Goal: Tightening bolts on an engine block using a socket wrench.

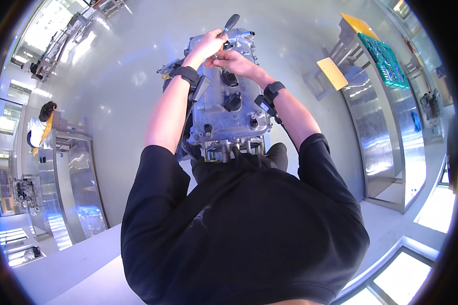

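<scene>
At the top middle, the left hand (207,47) curls around a tool (232,22) over the engine (220,114); the right hand (234,62) is half closed, its hold unclear.

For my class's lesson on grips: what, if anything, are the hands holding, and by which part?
The left hand holds a dark-handled tool, apparently by its metal shank beside the handle; whether the right hand grips it too cannot be told.

Glossy grey floor (122,132), metal benches (374,152), apparently windows (43,25).
</scene>
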A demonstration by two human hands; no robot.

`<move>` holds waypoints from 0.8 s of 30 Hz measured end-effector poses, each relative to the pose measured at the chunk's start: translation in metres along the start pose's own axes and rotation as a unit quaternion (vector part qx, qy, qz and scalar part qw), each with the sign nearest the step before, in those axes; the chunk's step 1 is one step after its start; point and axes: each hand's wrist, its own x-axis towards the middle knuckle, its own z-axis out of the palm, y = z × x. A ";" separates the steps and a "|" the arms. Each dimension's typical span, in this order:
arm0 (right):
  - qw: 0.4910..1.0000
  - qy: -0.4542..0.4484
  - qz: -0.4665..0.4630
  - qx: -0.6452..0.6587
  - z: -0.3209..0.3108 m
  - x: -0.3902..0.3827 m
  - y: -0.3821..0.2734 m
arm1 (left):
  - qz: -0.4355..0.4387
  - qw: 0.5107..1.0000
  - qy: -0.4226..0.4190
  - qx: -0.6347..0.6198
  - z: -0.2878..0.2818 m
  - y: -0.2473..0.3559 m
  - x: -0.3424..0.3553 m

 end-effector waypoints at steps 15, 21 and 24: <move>0.977 0.115 0.012 0.178 -0.006 -0.018 0.024 | -0.118 0.966 0.230 -0.033 0.055 0.003 0.031; 0.991 0.111 -0.029 0.063 -0.001 -0.019 0.014 | -0.053 0.967 0.197 -0.155 0.046 -0.002 0.009; 0.998 0.064 0.001 -0.005 -0.002 -0.015 0.006 | -0.055 0.992 0.101 -0.059 0.024 0.006 0.000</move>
